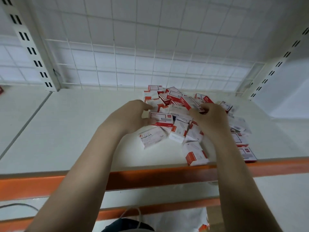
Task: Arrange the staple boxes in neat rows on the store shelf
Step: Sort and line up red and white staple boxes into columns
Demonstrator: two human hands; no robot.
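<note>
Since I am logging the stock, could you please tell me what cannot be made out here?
- Head view: the count of red-and-white cardboard staple boxes; they overlap, and the right hand and forearm cover some.
- Small print on boxes: blurred.
- Left hand: fingertips blurred; grip unclear.

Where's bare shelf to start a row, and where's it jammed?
Free: the shelf left of the left hand, from the orange front lip back to the wire grid. Crowded: the staple box pile centre-right, where both hands, including the right hand, are buried.
</note>
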